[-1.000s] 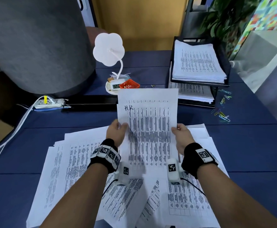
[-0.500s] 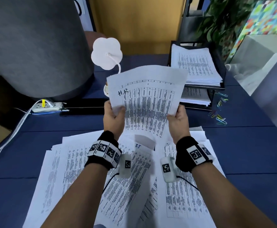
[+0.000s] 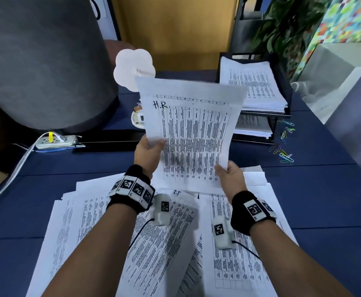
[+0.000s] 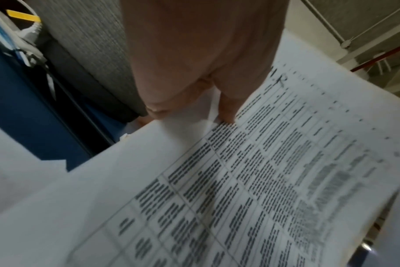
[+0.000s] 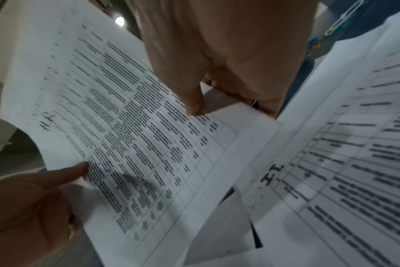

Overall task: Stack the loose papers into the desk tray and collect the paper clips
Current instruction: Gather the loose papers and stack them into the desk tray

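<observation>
I hold a printed sheet marked "H.R" (image 3: 193, 133) up above the desk, tilted toward the right. My left hand (image 3: 148, 152) pinches its left edge, thumb on top (image 4: 227, 108). My right hand (image 3: 228, 175) pinches its lower right corner (image 5: 194, 106). Loose printed papers (image 3: 154, 243) lie spread over the blue desk below my forearms. The black two-tier desk tray (image 3: 287, 97) stands at the back right, with paper stacks on both levels. Coloured paper clips (image 3: 284, 153) lie scattered right of the tray.
A white flower-shaped lamp (image 3: 132, 68) and its base stand behind the held sheet. A large grey cylinder (image 3: 42, 61) fills the back left, with a power strip (image 3: 56, 141) and cables beside it. A plant (image 3: 282, 28) stands behind the tray.
Both hands have lifted the "H.R" sheet off the pile and carried it up and toward the tray. The sheet now tilts to the right.
</observation>
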Motion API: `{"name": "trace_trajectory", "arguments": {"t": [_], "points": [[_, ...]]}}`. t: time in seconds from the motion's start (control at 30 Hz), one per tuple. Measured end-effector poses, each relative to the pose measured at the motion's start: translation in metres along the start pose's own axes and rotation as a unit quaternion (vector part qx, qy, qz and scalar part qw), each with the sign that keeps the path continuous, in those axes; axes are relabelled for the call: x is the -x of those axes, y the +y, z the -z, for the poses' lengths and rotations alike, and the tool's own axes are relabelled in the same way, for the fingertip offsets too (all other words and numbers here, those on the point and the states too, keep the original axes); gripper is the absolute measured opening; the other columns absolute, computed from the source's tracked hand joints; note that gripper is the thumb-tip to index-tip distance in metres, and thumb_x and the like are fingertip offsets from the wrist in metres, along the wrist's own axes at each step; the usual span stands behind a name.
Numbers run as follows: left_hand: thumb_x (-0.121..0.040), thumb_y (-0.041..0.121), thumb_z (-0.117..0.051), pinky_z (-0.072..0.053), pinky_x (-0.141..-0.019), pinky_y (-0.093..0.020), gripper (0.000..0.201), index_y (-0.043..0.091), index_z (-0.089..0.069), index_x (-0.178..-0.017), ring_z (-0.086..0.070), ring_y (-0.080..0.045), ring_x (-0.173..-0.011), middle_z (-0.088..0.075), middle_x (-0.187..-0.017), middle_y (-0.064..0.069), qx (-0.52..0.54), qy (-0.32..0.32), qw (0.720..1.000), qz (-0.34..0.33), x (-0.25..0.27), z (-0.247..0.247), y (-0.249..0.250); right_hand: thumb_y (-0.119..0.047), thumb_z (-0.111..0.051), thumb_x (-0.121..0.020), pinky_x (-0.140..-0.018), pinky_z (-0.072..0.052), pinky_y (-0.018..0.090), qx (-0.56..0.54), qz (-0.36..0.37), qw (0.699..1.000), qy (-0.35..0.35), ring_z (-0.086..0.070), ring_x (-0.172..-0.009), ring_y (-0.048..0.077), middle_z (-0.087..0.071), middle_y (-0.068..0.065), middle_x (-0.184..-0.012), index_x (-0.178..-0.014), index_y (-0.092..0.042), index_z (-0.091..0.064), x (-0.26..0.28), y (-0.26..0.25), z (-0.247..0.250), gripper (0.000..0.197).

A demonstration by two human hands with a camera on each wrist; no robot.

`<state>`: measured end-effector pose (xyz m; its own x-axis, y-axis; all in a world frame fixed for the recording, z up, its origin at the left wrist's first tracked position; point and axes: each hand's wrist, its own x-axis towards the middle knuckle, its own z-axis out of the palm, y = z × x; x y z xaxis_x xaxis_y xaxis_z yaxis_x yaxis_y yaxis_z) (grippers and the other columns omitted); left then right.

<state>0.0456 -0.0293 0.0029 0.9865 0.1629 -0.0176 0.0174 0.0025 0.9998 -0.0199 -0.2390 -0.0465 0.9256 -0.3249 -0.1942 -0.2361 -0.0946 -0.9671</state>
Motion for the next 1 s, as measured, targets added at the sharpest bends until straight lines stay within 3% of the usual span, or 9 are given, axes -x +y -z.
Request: {"name": "trace_trajectory", "arguments": {"t": [0.1, 0.2, 0.3, 0.4, 0.5, 0.67, 0.87, 0.93, 1.0], "points": [[-0.091, 0.010, -0.060, -0.049, -0.096, -0.037, 0.028, 0.010, -0.056, -0.119, -0.062, -0.023, -0.104, -0.065, -0.112, -0.008, -0.088, -0.021, 0.996, 0.017, -0.005, -0.007, -0.004, -0.012, -0.052, -0.094, -0.073, -0.049, 0.035, 0.002, -0.010, 1.000, 0.019, -0.053, -0.076, 0.019, -0.063, 0.023, -0.091, -0.095, 0.004, -0.052, -0.006, 0.010, 0.007, 0.016], [-0.092, 0.014, -0.058, -0.047, -0.098, -0.036, 0.034, 0.009, -0.054, -0.125, -0.059, -0.024, -0.110, -0.064, -0.118, -0.009, -0.167, -0.036, 0.984, 0.040, -0.004, -0.017, -0.017, -0.005, -0.048, -0.090, -0.076, -0.054, 0.044, 0.025, -0.045, 0.999, 0.014, -0.055, -0.076, 0.021, -0.064, 0.029, -0.099, -0.094, 0.004, -0.055, -0.009, 0.024, 0.016, 0.012], [-0.091, 0.017, -0.059, -0.046, -0.090, -0.033, 0.030, 0.006, -0.055, -0.119, -0.059, -0.029, -0.107, -0.065, -0.113, -0.012, -0.243, -0.033, 0.967, 0.070, 0.001, -0.027, -0.032, 0.000, -0.044, -0.091, -0.070, -0.051, 0.034, 0.044, -0.084, 0.995, 0.010, -0.052, -0.074, 0.019, -0.063, 0.012, -0.085, -0.082, -0.013, -0.058, -0.003, 0.033, 0.028, 0.021], [-0.091, 0.018, -0.059, -0.041, -0.080, -0.030, 0.016, 0.007, -0.049, -0.097, -0.057, -0.030, -0.101, -0.060, -0.088, -0.008, -0.283, -0.044, 0.953, 0.094, 0.008, -0.039, -0.045, 0.003, -0.044, -0.089, -0.070, -0.046, 0.029, 0.052, -0.111, 0.992, 0.015, -0.054, -0.073, 0.021, -0.062, 0.010, -0.082, -0.080, -0.012, -0.059, 0.001, 0.045, 0.040, 0.022], [-0.090, 0.014, -0.059, -0.037, -0.074, -0.030, 0.020, 0.009, -0.040, -0.087, -0.056, -0.033, -0.098, -0.052, -0.083, -0.007, -0.298, -0.065, 0.946, 0.111, 0.016, -0.051, -0.055, 0.005, -0.043, -0.087, -0.077, -0.047, 0.030, 0.055, -0.131, 0.990, 0.024, -0.058, -0.081, 0.024, -0.065, 0.012, -0.090, -0.082, -0.011, -0.060, 0.001, 0.054, 0.051, 0.024], [-0.091, 0.009, -0.054, -0.039, -0.077, -0.026, 0.027, 0.005, -0.047, -0.116, -0.053, -0.025, -0.093, -0.054, -0.099, -0.004, -0.287, -0.113, 0.945, 0.107, 0.030, -0.070, -0.062, 0.003, -0.043, -0.088, -0.070, -0.047, 0.029, 0.023, -0.144, 0.986, 0.077, -0.057, -0.075, 0.024, -0.064, 0.013, -0.090, -0.091, -0.005, -0.061, -0.002, 0.062, 0.074, 0.021], [-0.087, 0.014, -0.062, -0.050, -0.092, -0.045, 0.030, 0.008, -0.048, -0.113, -0.061, -0.030, -0.103, -0.062, -0.111, -0.011, -0.207, -0.129, 0.960, 0.140, 0.035, -0.084, -0.069, 0.000, -0.043, -0.089, -0.062, -0.042, 0.026, 0.007, -0.143, 0.982, 0.127, -0.051, -0.066, 0.019, -0.061, 0.009, -0.090, -0.098, -0.005, -0.062, -0.014, 0.054, 0.097, 0.022], [-0.088, 0.018, -0.062, -0.056, -0.080, -0.043, 0.030, 0.008, -0.048, -0.113, -0.065, -0.027, -0.092, -0.062, -0.111, -0.013, -0.193, -0.143, 0.954, 0.181, 0.036, -0.087, -0.070, 0.001, -0.043, -0.089, -0.065, -0.044, 0.027, -0.006, -0.147, 0.979, 0.138, -0.053, -0.071, 0.021, -0.060, 0.008, -0.089, -0.094, -0.009, -0.059, -0.021, 0.049, 0.102, 0.019], [-0.093, 0.017, -0.057, -0.054, -0.056, -0.030, 0.026, 0.007, -0.045, -0.113, -0.067, -0.019, -0.070, -0.064, -0.099, -0.012, -0.173, -0.188, 0.939, 0.230, 0.040, -0.090, -0.069, 0.001, -0.042, -0.089, -0.066, -0.043, 0.028, -0.014, -0.151, 0.978, 0.144, -0.052, -0.072, 0.021, -0.059, 0.007, -0.089, -0.095, -0.007, -0.059, -0.028, 0.043, 0.107, 0.019]]}}
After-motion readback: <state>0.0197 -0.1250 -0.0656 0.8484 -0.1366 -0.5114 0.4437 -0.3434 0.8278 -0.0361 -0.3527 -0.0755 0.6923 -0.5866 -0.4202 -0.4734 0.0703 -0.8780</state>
